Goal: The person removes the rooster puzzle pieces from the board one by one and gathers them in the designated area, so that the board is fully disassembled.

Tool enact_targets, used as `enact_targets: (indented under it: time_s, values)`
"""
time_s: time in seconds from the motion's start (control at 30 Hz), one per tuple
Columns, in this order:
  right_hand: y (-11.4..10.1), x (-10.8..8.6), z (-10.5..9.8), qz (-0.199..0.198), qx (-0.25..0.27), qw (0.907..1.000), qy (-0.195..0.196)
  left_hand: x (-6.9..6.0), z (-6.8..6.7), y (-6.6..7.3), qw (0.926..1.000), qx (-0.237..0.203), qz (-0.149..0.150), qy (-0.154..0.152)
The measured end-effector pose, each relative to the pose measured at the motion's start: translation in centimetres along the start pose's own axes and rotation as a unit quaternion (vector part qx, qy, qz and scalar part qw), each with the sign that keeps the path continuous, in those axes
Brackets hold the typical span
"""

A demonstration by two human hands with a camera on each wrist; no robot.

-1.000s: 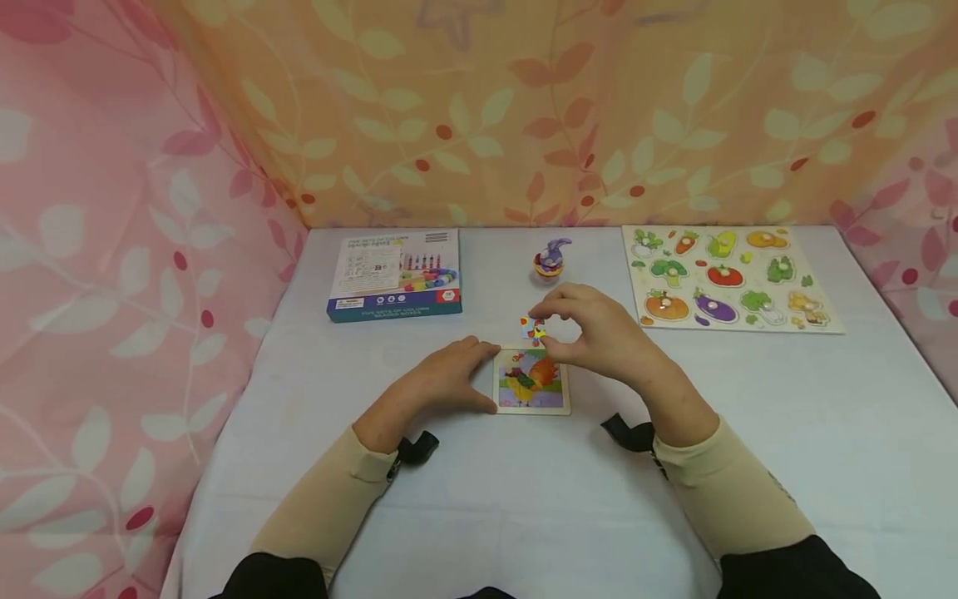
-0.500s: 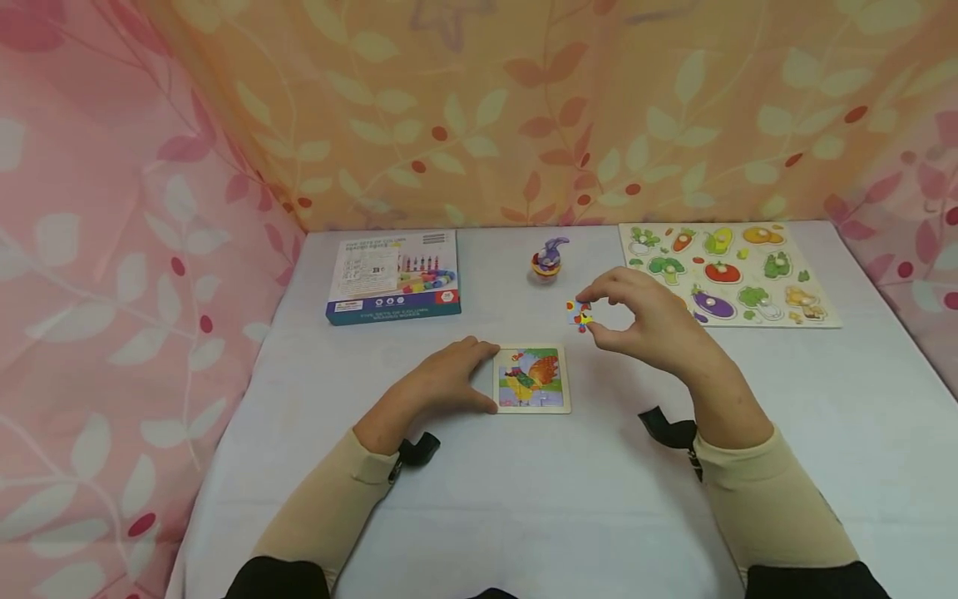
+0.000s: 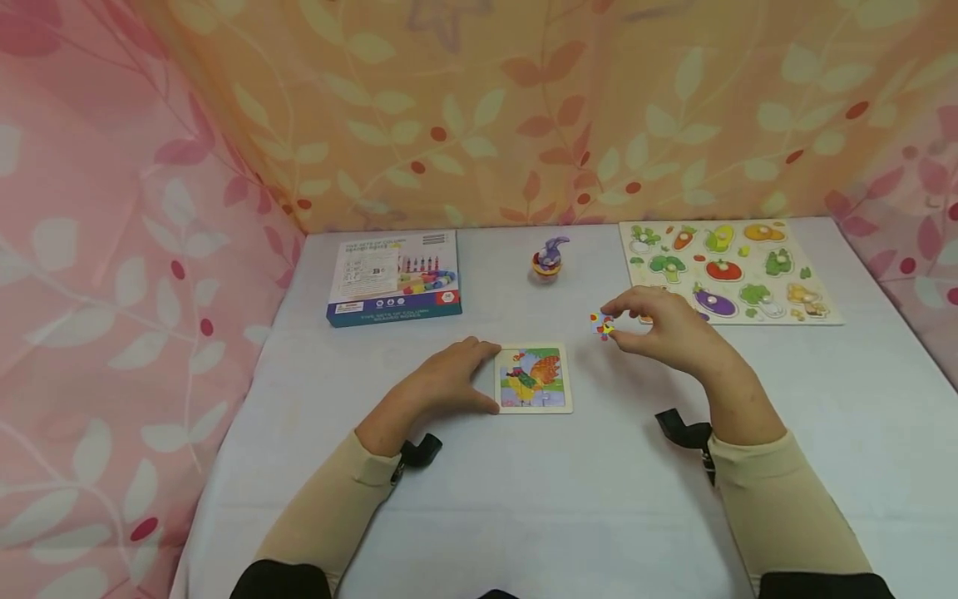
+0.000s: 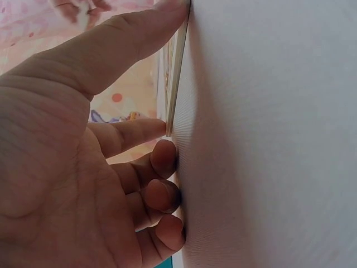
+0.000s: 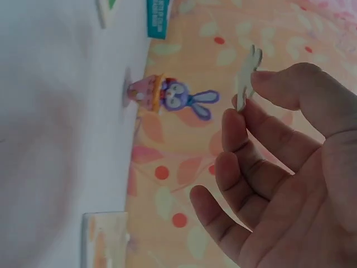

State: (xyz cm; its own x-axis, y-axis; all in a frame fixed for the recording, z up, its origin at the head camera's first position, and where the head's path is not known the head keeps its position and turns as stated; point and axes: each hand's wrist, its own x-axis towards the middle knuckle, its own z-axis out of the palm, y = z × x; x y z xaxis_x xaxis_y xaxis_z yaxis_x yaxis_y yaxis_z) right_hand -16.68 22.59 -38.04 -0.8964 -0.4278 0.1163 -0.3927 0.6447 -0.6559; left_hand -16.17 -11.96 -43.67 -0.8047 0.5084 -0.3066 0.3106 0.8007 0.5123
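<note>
A small square jigsaw board (image 3: 533, 380) with a bird picture and a pale wooden frame lies flat on the table. My left hand (image 3: 436, 384) holds its left side, the index finger at the far corner and the thumb at the near one. In the left wrist view, the other fingers of the left hand (image 4: 106, 162) rest on the cloth. To the board's right, my right hand (image 3: 669, 331) pinches a colourful jigsaw piece (image 3: 601, 325) between thumb and index finger, above the table. Seen from the right wrist, this piece (image 5: 245, 78) shows its pale back and knobbed edge.
A flat toy box (image 3: 395, 279) lies at the back left of the white tablecloth (image 3: 524, 491). A purple rabbit figure (image 3: 550, 256) in a small cup stands at the back middle. At the back right lies a vegetable puzzle board (image 3: 812, 283). Patterned curtains (image 3: 479, 108) enclose the table.
My right hand has carried the jigsaw piece rightward, from above the board's far edge to beside it. The left hand and the board have stayed in place.
</note>
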Motion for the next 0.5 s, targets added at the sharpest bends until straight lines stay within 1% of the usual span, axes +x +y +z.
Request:
enact_targets:
  time_s: [0.1, 0.3, 0.5]
  values:
    - [0.9, 0.0, 0.3, 0.031, 0.015, 0.9988, -0.034, 0.0, 0.1, 0.0, 1.0000, 0.004, -0.003, 0.000]
    - [2.5, 0.2, 1.2, 0.054, 0.015, 0.9959, -0.071, 0.0, 0.1, 0.1, 1.0000, 0.002, -0.006, -0.003]
    - [3.5, 0.6, 2.0, 0.104, 0.016, 0.9882, -0.111, -0.1, 0.0, 0.1, 1.0000, 0.001, -0.008, -0.005]
